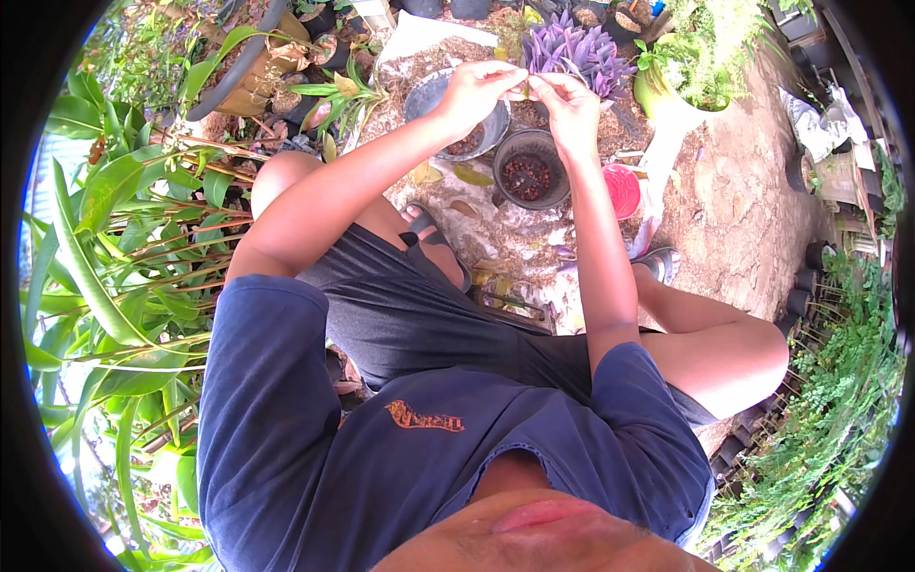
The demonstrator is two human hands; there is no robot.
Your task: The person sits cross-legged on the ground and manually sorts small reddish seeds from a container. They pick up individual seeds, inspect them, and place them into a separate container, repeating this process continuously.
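Note:
My left hand (480, 96) and my right hand (575, 111) meet fingertip to fingertip above the pots. Between them they pinch a small piece (528, 89), possibly of a plant; it is too small and too covered to name surely. Just below my right hand stands a black plastic pot (505, 187) with reddish-brown bits at its bottom. A grey basin (414, 107) with some brown material in it is partly hidden behind my left hand and forearm. Right behind my hands grows a clump of purple heart plant (572, 53).
A round red plastic container (621, 191) lies right of my right forearm. Fallen leaves (473, 176) litter the pale, soil-strewn ground. Broad-leaved plants (114, 193) crowd the left side, and small black pots with feathery greenery (822, 372) line the right. A white sack (822, 125) sits far right.

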